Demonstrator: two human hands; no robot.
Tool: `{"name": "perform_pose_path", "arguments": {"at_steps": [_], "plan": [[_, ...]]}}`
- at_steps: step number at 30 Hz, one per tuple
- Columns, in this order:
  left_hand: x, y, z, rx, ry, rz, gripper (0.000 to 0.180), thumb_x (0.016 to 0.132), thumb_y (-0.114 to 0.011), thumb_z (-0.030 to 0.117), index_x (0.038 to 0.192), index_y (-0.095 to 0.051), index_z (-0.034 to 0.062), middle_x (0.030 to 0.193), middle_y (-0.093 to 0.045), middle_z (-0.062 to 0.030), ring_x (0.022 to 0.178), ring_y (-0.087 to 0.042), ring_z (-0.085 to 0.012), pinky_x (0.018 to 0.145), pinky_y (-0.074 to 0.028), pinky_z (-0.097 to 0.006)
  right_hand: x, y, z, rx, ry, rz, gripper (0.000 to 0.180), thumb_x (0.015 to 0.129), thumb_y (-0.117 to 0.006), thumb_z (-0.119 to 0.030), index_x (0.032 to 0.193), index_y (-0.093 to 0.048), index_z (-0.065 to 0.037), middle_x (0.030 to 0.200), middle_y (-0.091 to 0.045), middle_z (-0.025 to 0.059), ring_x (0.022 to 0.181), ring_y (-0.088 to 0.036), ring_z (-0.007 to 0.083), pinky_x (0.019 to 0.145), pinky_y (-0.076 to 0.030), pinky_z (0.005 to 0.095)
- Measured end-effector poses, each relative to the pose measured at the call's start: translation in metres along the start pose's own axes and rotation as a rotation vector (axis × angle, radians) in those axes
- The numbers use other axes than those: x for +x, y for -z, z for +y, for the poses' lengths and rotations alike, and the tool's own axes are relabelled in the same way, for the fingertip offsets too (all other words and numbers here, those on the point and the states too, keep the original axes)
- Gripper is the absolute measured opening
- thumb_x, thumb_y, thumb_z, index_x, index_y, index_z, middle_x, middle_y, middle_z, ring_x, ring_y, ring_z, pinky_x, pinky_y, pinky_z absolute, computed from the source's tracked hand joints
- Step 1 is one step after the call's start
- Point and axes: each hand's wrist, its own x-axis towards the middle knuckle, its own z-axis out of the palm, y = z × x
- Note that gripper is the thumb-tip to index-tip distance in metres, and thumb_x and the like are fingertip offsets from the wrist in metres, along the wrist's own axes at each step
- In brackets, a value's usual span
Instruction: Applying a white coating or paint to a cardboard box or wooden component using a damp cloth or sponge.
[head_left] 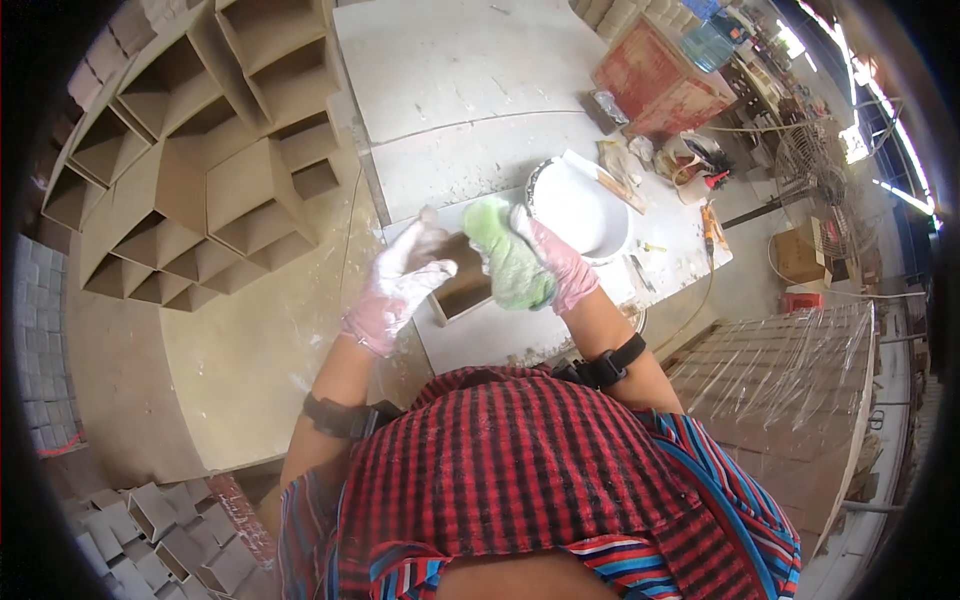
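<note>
Green, plush-looking cloth (512,262) hangs bunched in the right grip (556,258), gloved in pink, which is clenched around its right side so that most of the fabric spreads free towards the left, probably to leave a broad soft face exposed. Below it, on the white desk (465,75), sits a small open box (462,287) with a brown interior, partly hidden by the cloth; whether the two touch I cannot tell. Released and grasping nothing, the left grip (400,278) has its white-smeared fingers curved beside the box's left edge, a pose that would suit steadying it, though contact is unclear. Just beyond the right grip stands a white tub (617,247) with white matter inside, presumably kept there for a short reach. Near its right rim lies a wooden-handled tool (622,192), and brown open boxes (180,190) are grouped at the left, leaving the desk nearby free for handling.
</note>
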Motion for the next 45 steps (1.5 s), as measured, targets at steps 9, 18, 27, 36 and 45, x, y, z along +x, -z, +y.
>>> {"name": "perform_pose_path", "arguments": {"at_steps": [9,18,27,36,45], "plan": [[0.008,-0.019,0.029,-0.31,0.286,-0.066,0.055,0.078,-0.066,0.005,0.127,-0.042,0.0015,0.112,-0.055,-0.0043,0.101,-0.052,-0.0124,0.086,-0.045,-0.028,0.015,-0.039,0.004,-0.57,0.47,0.077,0.029,0.088,-0.053,-0.016,0.113,-0.054,-0.002,0.098,-0.06,0.0063,0.09,-0.056,0.0159,0.081,-0.044,0.0278],[-0.002,-0.007,0.034,-0.493,0.098,0.137,0.06,0.071,-0.07,-0.004,0.125,-0.043,0.002,0.114,-0.055,-0.0055,0.1,-0.054,-0.0142,0.085,-0.046,-0.029,0.0,-0.088,-0.007,-0.845,0.683,0.13,0.043,0.078,-0.062,-0.015,0.117,-0.05,0.001,0.104,-0.059,0.0192,0.093,-0.058,0.0296,0.082,-0.045,0.0343],[-0.006,0.002,0.051,-0.491,0.079,0.312,0.063,0.072,-0.065,-0.007,0.127,-0.039,0.0051,0.116,-0.052,-0.0059,0.104,-0.053,-0.0166,0.088,-0.045,-0.03,-0.001,-0.111,-0.005,-0.612,0.596,0.193,0.039,0.077,-0.062,-0.005,0.112,-0.049,0.007,0.098,-0.061,0.0169,0.091,-0.059,0.0205,0.08,-0.046,0.0312],[-0.016,-0.007,0.063,-0.709,-0.012,0.313,0.054,0.076,-0.06,-0.004,0.126,-0.04,0.0017,0.114,-0.053,-0.0066,0.102,-0.054,-0.0164,0.085,-0.046,-0.03,0.021,-0.107,-0.002,-1.049,0.664,0.363,0.027,0.086,-0.053,-0.012,0.109,-0.053,0.001,0.094,-0.062,0.0097,0.086,-0.058,0.0141,0.079,-0.045,0.0269],[-0.011,-0.016,0.084,-0.199,-0.186,0.321,0.061,0.074,-0.06,-0.011,0.13,-0.036,-0.0029,0.119,-0.05,-0.0095,0.107,-0.05,-0.0169,0.088,-0.045,-0.029,0.033,-0.097,0.011,-0.296,0.423,-0.01,0.043,0.093,-0.045,-0.034,0.115,-0.046,0.003,0.107,-0.057,0.0102,0.098,-0.055,0.0209,0.084,-0.044,0.0284]]}}
